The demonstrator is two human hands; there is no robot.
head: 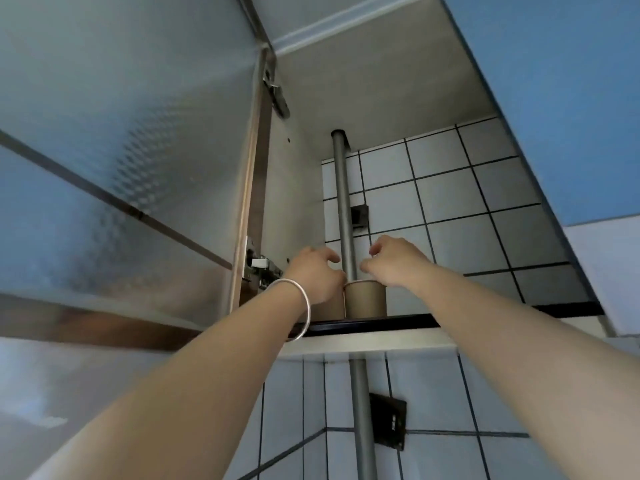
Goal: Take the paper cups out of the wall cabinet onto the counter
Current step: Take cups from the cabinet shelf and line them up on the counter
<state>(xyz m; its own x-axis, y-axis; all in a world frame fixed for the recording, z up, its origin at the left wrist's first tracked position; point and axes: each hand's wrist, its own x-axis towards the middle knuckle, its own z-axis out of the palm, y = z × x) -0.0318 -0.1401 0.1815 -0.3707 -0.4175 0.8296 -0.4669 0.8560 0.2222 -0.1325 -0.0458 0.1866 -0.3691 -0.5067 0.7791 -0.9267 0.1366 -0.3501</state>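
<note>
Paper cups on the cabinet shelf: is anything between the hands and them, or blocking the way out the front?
Nothing visible. The cabinet door is swung open to the left. The left hand covers one paper cup; the right hand is at the rim of the other cup. The vertical pipe stands behind them, not in the way.

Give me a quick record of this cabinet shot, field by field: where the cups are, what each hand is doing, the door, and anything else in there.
view: looking up into the wall cabinet
door: frosted door swung open at left
cups: two brown paper cups upright, side by side at the front edge of the shelf
left hand: wrapped around the left cup, hiding most of it; bangle on the wrist
right hand: fingers at the right cup's rim, grip unclear
also inside: vertical metal pipe behind the cups, tiled back wall
counter: out of view
</note>
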